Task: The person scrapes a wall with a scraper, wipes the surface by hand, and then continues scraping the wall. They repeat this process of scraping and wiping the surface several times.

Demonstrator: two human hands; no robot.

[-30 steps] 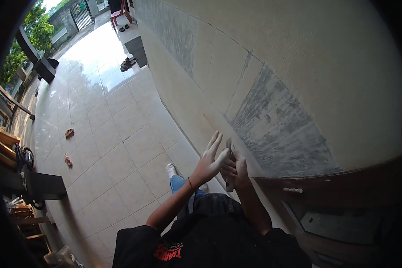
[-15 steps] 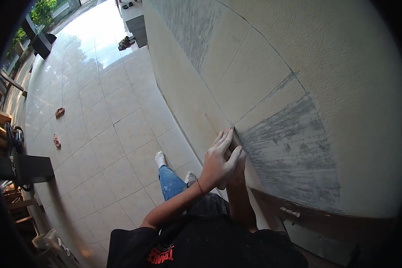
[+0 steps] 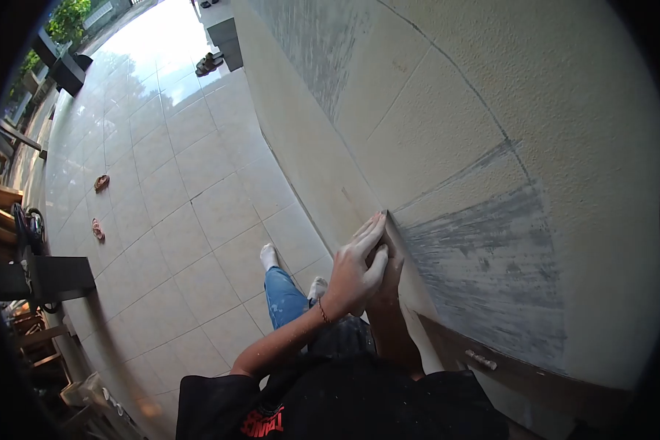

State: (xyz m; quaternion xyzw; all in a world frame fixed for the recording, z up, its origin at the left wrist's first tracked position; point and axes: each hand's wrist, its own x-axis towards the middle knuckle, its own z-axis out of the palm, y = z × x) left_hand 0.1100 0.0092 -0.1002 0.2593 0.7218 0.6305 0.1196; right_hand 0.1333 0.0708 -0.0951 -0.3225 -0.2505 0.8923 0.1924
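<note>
**Both hands stacked, arms reaching forward**

The left hand (image 3: 353,271) lies over the right hand (image 3: 386,265), its fingers (image 3: 369,229) stretched straight and pressed together, pointing far and to the right. The left forearm runs bare from the near left, a thin band at the wrist. The right hand is mostly hidden beneath; its forearm rises straight from near.

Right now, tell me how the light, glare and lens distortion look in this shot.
Head view: strong fisheye bending, so the wall and tiled floor curve, with black vignette at the edges; daylight glare whitens the far tiles at top; both hands, left hand over right hand, are evenly lit and fairly sharp.
</note>
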